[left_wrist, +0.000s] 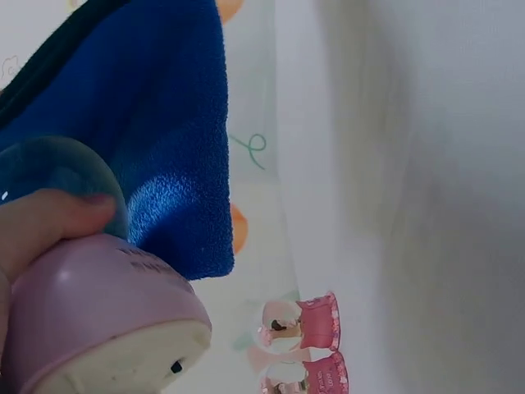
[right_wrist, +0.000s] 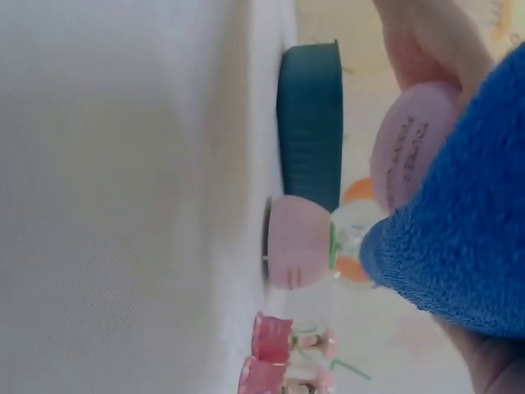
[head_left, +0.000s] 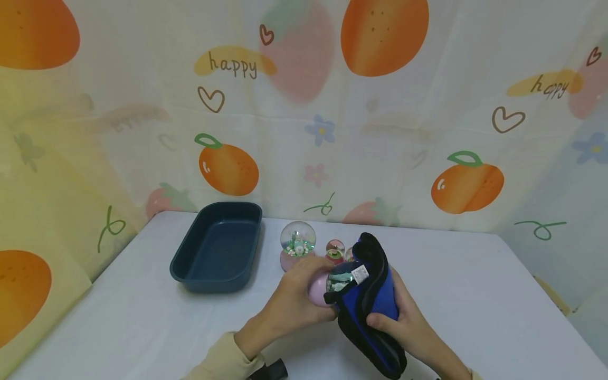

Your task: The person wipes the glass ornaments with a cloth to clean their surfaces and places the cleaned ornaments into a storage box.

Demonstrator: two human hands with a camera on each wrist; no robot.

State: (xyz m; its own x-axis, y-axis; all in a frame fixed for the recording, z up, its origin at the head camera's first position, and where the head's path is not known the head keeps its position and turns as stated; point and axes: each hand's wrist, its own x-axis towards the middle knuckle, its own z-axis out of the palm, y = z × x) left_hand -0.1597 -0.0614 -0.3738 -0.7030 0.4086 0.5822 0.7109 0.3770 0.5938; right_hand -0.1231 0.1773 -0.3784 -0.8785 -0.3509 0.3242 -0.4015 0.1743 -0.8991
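My left hand (head_left: 296, 295) grips a snow globe (head_left: 318, 290) by its lilac base, tilted on its side above the table. In the left wrist view the thumb lies across the clear dome of the snow globe (left_wrist: 61, 172), and the pale underside of its base shows. My right hand (head_left: 413, 322) holds a blue towel cloth (head_left: 383, 295) with black edging, folded around the dome. A white tag (head_left: 360, 274) shows at the dome. From the right wrist, the fuzzy cloth (right_wrist: 476, 222) covers most of the globe, leaving part of the lilac base visible.
A dark teal basin (head_left: 216, 248) stands at the back left of the white table (head_left: 475, 295). Beside it is a larger snow globe (head_left: 297, 244) on a pink base. Two small pink globes (right_wrist: 271, 338) stand close together behind the hands. A fruit-print curtain (head_left: 294, 148) hangs behind.
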